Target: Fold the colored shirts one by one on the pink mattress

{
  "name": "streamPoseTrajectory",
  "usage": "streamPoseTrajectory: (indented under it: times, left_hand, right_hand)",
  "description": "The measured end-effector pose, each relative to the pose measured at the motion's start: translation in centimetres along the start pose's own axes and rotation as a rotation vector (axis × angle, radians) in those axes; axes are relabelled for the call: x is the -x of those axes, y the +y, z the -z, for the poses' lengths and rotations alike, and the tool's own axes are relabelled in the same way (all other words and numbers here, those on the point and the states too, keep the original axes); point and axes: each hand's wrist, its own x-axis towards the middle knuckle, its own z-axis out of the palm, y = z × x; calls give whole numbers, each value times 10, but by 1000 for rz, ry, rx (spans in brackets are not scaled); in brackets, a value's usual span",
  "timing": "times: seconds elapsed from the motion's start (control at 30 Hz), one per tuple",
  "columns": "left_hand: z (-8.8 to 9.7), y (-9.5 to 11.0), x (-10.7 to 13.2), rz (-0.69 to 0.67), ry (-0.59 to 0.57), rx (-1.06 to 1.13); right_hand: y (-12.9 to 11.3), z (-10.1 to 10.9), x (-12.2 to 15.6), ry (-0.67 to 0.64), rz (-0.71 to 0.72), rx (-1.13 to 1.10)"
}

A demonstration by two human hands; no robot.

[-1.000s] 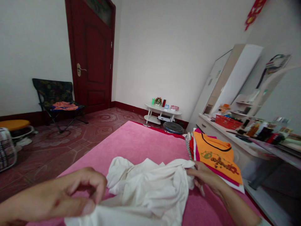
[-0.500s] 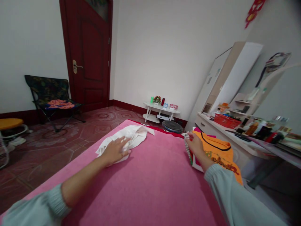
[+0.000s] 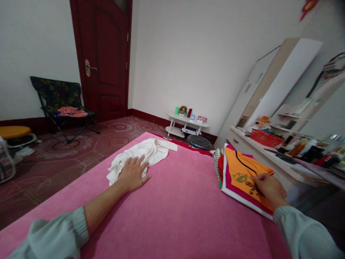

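Observation:
My left hand point(image 3: 133, 174) lies with its fingers spread on a crumpled white cloth garment point(image 3: 152, 149), on the left part of the pink bed cover point(image 3: 183, 201). At the right edge of the bed is a pile of folded clothes, with an orange T-shirt point(image 3: 237, 163) with a dark neckline and a printed pattern on top. My right hand point(image 3: 271, 187) has its fingers pinched on the orange T-shirt near the print. Beneath it, edges of magenta, white, red and patterned cloth point(image 3: 216, 165) show.
A dressing table point(image 3: 269, 154) with a red basket point(image 3: 266, 138) and several bottles stands close on the right. Beyond the bed are a low white table point(image 3: 175, 117) and a round dark object point(image 3: 199, 141). A folding chair point(image 3: 58, 93) and yellow stool point(image 3: 14, 131) are at left.
My right hand has moved from the pile's far left corner rightward and nearer, onto the orange T-shirt. The T-shirt now lies squarer on the pile. My left hand stays on the white garment.

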Motion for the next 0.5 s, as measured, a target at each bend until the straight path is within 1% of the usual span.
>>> streamPoseTrajectory:
  times: [0.1, 0.17, 0.23, 0.27, 0.3, 0.33, 0.4, 0.43, 0.5]
  left_hand:
    - [0, 0, 1, 1, 13, 4]
    - [1, 1, 2, 0, 23, 8]
    - [3, 1, 3, -3, 38, 20]
    - [3, 1, 3, -5, 47, 33]
    - [3, 1, 4, -7, 54, 52]
    - [3, -1, 4, -8, 60, 79]
    - [5, -4, 4, 8, 69, 164]
    - [8, -5, 4, 26, 76, 231]
    - [19, -5, 4, 67, 111, 419]
  right_hand:
    - [-34, 23, 6, -92, -41, 191]
    - [-60, 40, 10, -48, -56, 163]
    - [-91, 56, 21, 55, -53, 24]
    - [-109, 65, 31, 114, -12, -78]
    - [-128, 74, 45, 145, 78, -208]
    - [-148, 83, 64, 149, 175, -336]
    - [-187, 103, 115, 43, 357, -488]
    - [-204, 114, 145, -73, 428, -537]
    - [-229, 132, 206, -479, 587, -559]
